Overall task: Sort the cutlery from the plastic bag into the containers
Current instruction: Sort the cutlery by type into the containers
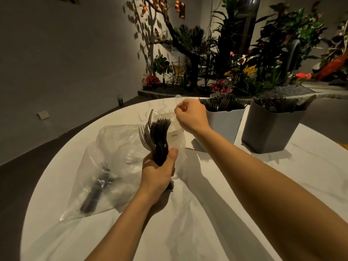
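round white table | flowering plant bed behind | grey wall

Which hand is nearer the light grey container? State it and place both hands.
Right. The right hand sits just left of the light grey container, by its rim, pinching clear plastic. The left hand is farther back toward the person, gripping the fork bundle.

The table top is smooth and white, with faint grey marble-like veining and a soft sheen. On it, the pale grey container looks like smooth, matt plastic, and the darker grey container just right of it has the same dull finish. Left of the pale grey container, the bundle of forks is dark and smooth with a slight gleam, sheathed in thin, clear, glossy film. Further left, the plastic bag is transparent, crinkled and shiny
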{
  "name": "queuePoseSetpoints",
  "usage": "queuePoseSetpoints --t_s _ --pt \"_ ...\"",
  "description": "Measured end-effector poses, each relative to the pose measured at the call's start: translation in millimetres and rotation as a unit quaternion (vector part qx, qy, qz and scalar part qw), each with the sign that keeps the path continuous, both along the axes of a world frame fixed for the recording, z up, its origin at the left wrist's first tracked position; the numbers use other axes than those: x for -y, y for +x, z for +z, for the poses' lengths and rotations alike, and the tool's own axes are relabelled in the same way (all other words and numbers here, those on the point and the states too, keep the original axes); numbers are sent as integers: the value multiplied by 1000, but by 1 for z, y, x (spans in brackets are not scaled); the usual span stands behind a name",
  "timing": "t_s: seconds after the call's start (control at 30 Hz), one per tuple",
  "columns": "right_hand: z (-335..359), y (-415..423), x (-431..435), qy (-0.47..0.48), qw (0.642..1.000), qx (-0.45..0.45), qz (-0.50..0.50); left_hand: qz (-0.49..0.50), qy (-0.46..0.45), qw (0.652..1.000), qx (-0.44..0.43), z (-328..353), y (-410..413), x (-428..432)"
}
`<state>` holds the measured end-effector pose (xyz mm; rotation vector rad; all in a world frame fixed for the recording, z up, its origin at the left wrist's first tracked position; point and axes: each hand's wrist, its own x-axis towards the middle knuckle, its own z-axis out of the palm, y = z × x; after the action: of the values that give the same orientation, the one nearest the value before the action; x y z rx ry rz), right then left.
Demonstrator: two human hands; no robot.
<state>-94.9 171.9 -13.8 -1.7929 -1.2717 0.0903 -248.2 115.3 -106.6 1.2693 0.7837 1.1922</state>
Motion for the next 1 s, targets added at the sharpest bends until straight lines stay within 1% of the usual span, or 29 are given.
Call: queuePoseSetpoints --t_s 0.13,0.2,0.27,0.37,0.4,0.43,0.5,0.53,0.57,0.6,0.63,0.7,0.73,0.77,0.83,0.93,0.97,1.0 --pt "-9 0 -10 -156 985 71 -3 -5 -11 1000 12 0 -3 1" --pt "-10 -4 -14 -185 980 77 -5 -9 -21 1000 18 1 -4 2" --pt "-7 -6 -15 -197 979 59 -4 -16 -30 999 22 4 -4 3" --pt "-1 -7 -8 -198 977 72 -8 -24 -33 999 18 5 -3 5" --pt "2 -6 -2 -170 982 81 -3 -32 -33 999 19 6 -3 6" --pt "4 -6 7 -117 990 81 8 -44 -35 998 24 6 -3 7" --pt "8 -14 34 36 999 26 26 -75 -48 996 32 8 -3 11" --pt "9 -20 52 99 994 -30 36 -94 -56 993 33 9 -3 13" --pt "8 -27 72 133 985 -101 49 -117 -64 990 35 10 -2 16" --pt "3 -30 91 136 973 -170 71 -147 -74 986 40 11 -1 19" --pt "-5 -33 111 115 964 -220 99 -177 -83 979 50 13 0 23" --pt "-24 -36 143 16 952 -266 153 -234 -107 964 67 18 3 36" --pt "-32 -36 156 -34 941 -290 174 -252 -119 958 63 19 4 43" --pt "-39 -35 165 -64 925 -325 187 -268 -127 953 55 20 6 50" --pt "-47 -30 179 -63 895 -399 188 -310 -144 939 39 19 10 64" --pt "-54 -21 194 -54 862 -473 175 -358 -189 914 34 17 14 77" --pt "-57 -19 198 -54 853 -485 183 -366 -194 910 31 15 15 79" --pt "-60 -16 201 -59 856 -479 185 -373 -192 907 26 15 16 82"
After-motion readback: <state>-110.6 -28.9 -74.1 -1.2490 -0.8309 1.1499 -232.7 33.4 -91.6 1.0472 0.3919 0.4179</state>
